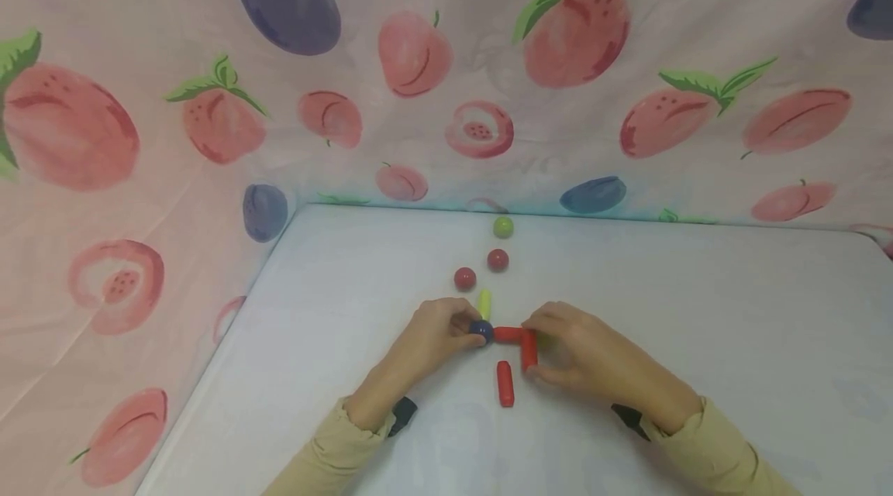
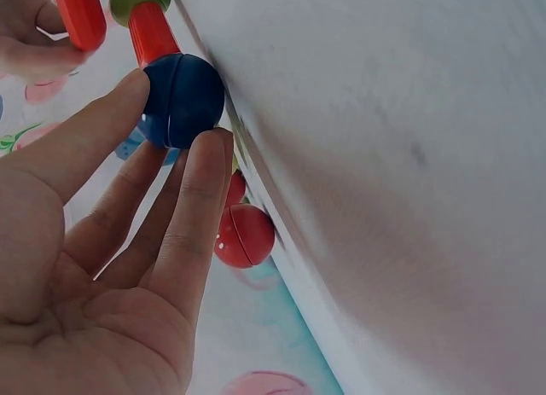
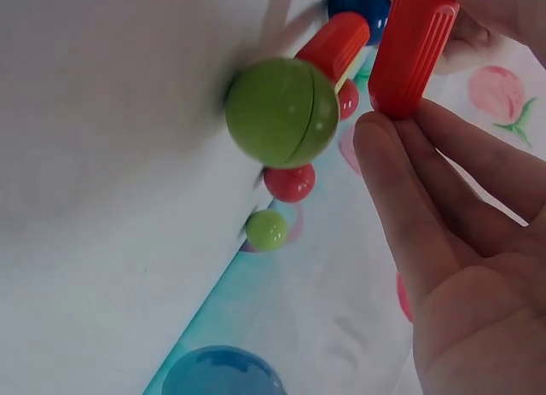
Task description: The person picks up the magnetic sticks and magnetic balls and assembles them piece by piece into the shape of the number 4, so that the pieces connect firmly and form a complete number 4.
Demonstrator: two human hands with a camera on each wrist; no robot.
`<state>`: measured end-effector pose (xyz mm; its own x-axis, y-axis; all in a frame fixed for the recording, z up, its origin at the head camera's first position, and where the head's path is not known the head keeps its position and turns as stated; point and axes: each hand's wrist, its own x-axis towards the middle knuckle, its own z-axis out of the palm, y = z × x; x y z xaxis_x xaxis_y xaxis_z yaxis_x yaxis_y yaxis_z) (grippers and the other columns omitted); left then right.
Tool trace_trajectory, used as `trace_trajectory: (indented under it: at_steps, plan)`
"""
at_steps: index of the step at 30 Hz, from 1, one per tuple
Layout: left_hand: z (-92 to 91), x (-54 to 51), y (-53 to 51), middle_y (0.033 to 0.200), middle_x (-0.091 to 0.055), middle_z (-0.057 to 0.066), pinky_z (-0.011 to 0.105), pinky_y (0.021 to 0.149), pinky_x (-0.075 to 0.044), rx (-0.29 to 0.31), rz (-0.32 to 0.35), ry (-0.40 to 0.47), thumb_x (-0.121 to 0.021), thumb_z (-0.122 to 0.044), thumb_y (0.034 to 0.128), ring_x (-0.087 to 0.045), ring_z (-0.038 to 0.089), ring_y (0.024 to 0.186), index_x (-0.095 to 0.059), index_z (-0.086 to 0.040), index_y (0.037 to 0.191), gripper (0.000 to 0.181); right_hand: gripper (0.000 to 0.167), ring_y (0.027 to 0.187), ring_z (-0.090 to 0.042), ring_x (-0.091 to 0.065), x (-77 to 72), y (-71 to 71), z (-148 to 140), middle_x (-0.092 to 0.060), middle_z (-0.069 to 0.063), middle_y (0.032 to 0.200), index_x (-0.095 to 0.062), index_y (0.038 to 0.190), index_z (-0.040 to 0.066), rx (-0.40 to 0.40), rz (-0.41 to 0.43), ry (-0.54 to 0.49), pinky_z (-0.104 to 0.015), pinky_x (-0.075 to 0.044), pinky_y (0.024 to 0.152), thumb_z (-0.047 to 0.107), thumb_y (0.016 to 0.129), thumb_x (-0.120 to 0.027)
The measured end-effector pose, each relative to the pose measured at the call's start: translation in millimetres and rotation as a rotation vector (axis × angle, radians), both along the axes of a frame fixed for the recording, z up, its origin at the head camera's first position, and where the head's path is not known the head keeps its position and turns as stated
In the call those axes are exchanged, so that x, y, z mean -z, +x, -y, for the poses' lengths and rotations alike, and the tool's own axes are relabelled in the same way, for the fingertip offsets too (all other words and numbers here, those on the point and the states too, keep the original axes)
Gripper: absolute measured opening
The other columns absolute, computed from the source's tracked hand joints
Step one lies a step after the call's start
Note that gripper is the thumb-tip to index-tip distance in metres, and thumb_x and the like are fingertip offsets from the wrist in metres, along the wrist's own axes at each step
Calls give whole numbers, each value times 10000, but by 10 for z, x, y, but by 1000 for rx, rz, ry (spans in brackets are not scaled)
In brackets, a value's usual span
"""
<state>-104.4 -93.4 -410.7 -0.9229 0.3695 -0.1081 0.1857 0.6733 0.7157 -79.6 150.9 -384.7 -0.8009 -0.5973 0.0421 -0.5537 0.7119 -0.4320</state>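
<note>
My left hand (image 1: 439, 329) pinches a glossy blue ball (image 2: 183, 101) between thumb and fingertips. A red ridged rod (image 1: 508, 335) runs from that ball to a green ball (image 3: 277, 113) on the table. In the head view the right hand largely hides this green ball. My right hand (image 1: 582, 349) grips a second red rod (image 3: 414, 49) between thumb and fingertips, above the table beside the green ball. Behind the blue ball lies a yellow-green rod (image 1: 484, 304); I cannot tell whether they are joined. Another red rod (image 1: 505, 384) lies loose between the hands.
Two red balls (image 1: 464, 278) (image 1: 498, 260) and a smaller-looking green ball (image 1: 503, 227) sit farther back on the white table (image 1: 314, 310). A fruit-printed cloth (image 1: 432, 170) hangs along the table's back and left edges.
</note>
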Motion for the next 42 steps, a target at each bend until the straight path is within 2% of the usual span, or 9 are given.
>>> trace_trajectory:
  at_steps: [4, 20, 27, 42]
  plan:
    - [6, 4, 3, 844, -696, -78, 230, 772, -546, -1, 4, 0, -811, -188, 829, -638, 62, 783, -724, -141, 1069, 260, 442, 979, -146, -609, -10, -44, -10, -644, 50, 1079, -696, 1150, 117, 18, -20, 3, -357, -568, 898, 249, 760, -857]
    - [-15, -11, 19, 836, -690, -80, 217, 758, -536, -9, -8, -14, -824, -180, 813, -626, 61, 775, -730, -144, 1054, 261, 475, 1075, -196, -601, 19, -220, -95, -646, 17, 1132, -693, 1171, 128, 106, 18, 14, -435, -548, 940, 318, 768, -860]
    - [-10, -12, 20, 838, -687, -82, 218, 753, -534, -15, -6, -11, -824, -184, 814, -624, 61, 777, -730, -145, 1056, 263, 497, 1112, -223, -601, 29, -291, -143, -650, -7, 1168, -689, 1188, 116, 116, 25, 3, -452, -536, 958, 322, 768, -859]
    - [0, -15, 21, 837, -689, -83, 218, 760, -538, -9, 1, 0, -818, -177, 820, -630, 57, 778, -730, -148, 1054, 252, 522, 1132, -270, -601, 14, -353, -164, -651, -64, 1185, -677, 1215, 77, 143, -20, 23, -471, -534, 953, 279, 770, -861]
